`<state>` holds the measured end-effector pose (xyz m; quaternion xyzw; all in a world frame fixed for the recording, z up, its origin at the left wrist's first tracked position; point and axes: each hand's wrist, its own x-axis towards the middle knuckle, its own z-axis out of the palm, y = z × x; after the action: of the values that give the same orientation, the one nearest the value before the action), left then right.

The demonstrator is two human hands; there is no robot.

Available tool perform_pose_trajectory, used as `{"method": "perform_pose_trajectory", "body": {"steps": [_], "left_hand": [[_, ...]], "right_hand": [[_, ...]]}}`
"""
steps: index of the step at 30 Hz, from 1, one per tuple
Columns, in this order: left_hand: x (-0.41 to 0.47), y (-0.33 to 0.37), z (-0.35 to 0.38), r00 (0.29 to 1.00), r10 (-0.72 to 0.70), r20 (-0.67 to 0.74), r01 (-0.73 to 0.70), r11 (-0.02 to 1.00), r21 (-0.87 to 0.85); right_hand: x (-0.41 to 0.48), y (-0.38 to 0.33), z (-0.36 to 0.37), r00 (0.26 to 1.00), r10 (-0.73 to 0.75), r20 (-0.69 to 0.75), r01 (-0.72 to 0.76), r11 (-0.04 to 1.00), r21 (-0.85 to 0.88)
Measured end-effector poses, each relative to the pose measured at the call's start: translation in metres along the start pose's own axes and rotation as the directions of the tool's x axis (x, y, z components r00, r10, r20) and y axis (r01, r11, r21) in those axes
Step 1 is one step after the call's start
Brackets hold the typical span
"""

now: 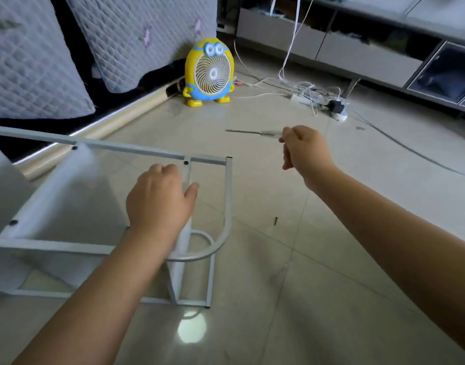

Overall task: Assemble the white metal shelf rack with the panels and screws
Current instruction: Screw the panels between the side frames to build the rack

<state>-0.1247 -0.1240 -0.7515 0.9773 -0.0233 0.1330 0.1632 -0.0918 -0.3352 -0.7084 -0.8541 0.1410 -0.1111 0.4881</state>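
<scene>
The white metal shelf rack [228,185] lies on its side on the tiled floor, filling the left half of the head view, with white panels [55,196] fitted between its tube frames. My left hand [157,198] rests on the upper edge of the end panel near the top rail, fingers curled over it. My right hand [305,148] is raised to the right of the rack and grips a screwdriver [252,132] with a clear handle, its shaft pointing left. A single black screw [275,220] lies on the floor between my arms.
A yellow cartoon desk fan [209,72] stands by the sofa base at the back. A power strip with tangled white cables [313,94] lies to the back right below a grey TV cabinet [358,48]. Quilted cushions [31,61] lean at the upper left.
</scene>
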Motion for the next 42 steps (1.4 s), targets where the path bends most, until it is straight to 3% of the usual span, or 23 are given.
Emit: {"method": "perform_pose_trajectory", "body": {"steps": [3, 4, 8, 12, 16, 21, 25, 29, 32, 42], "left_hand": [[-0.002, 0.012, -0.002, 0.946, 0.269, -0.180, -0.277, 0.961, -0.017], [-0.003, 0.019, -0.004, 0.943, 0.300, -0.145, -0.308, 0.950, -0.041], [0.006, 0.055, 0.003, 0.966, 0.187, 0.177, -0.179, 0.982, -0.062], [0.022, 0.075, 0.015, 0.977, 0.018, 0.215, -0.013, 1.000, -0.022], [0.025, 0.084, 0.021, 0.969, -0.031, 0.245, 0.004, 0.994, 0.110], [0.026, 0.088, 0.024, 0.968, 0.005, 0.250, -0.074, 0.960, 0.269], [0.027, 0.089, 0.027, 0.964, 0.032, 0.263, -0.115, 0.945, 0.307], [0.025, 0.086, 0.027, 0.967, 0.000, 0.254, -0.068, 0.963, 0.260], [0.025, 0.084, 0.026, 0.969, -0.009, 0.248, -0.043, 0.979, 0.202], [0.024, 0.083, 0.028, 0.976, -0.017, 0.216, -0.023, 0.984, 0.179]], "right_hand": [[-0.006, 0.065, -0.011, 0.972, 0.229, -0.055, -0.211, 0.951, 0.226], [-0.009, 0.088, -0.010, 0.955, 0.291, -0.056, -0.273, 0.937, 0.217], [-0.025, 0.185, 0.009, 0.882, 0.469, -0.037, -0.468, 0.883, 0.047], [-0.049, 0.236, 0.038, 0.920, 0.391, 0.019, -0.362, 0.869, -0.339], [-0.054, 0.262, 0.061, 0.939, 0.340, 0.062, -0.269, 0.832, -0.486], [-0.041, 0.277, 0.076, 0.929, 0.333, 0.159, -0.065, 0.571, -0.819], [-0.013, 0.276, 0.078, 0.915, 0.357, 0.189, -0.036, 0.537, -0.843], [0.018, 0.283, 0.076, 0.961, 0.273, 0.035, -0.171, 0.691, -0.703], [0.033, 0.288, 0.081, 0.965, 0.261, 0.020, -0.194, 0.767, -0.612], [0.041, 0.284, 0.083, 0.945, 0.286, 0.161, -0.082, 0.681, -0.728]]}}
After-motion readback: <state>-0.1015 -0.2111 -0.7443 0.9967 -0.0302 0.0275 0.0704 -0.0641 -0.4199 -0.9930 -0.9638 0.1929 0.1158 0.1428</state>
